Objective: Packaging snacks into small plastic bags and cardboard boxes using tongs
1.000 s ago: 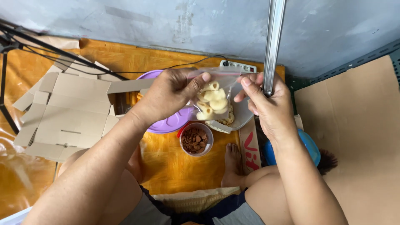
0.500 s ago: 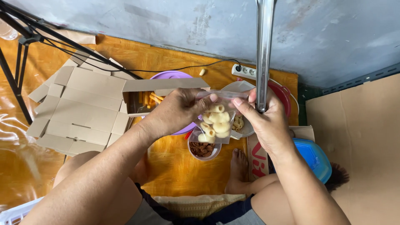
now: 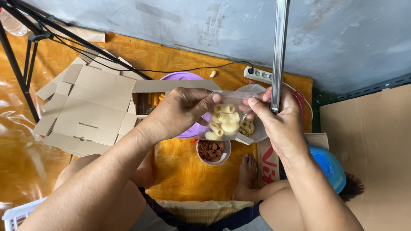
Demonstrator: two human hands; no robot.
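Nearest, a bare foot (image 3: 248, 171) rests on the orange patterned floor mat (image 3: 188, 179), beside a cardboard strip with red lettering (image 3: 267, 164) and, to the right, a blue plastic lid (image 3: 329, 164). Just beyond the foot stands a small clear cup of brown snack pieces (image 3: 213, 150). Above it both hands hold up a small clear plastic bag of pale yellow tube-shaped crackers (image 3: 226, 122): the left hand (image 3: 180, 111) is curled, thumb and fingers pinched on the bag's left top edge, and the right hand (image 3: 280, 119) pinches the right top edge the same way. Under the bag sit a round purple plastic lid (image 3: 188, 78) and a clear bowl with more tubes (image 3: 254, 128). To the left lies a flattened brown cardboard box (image 3: 94, 107). Farther off, a white power strip (image 3: 259, 75) lies by the grey wall (image 3: 192, 21), and a shiny metal pole (image 3: 280, 42) rises at right.
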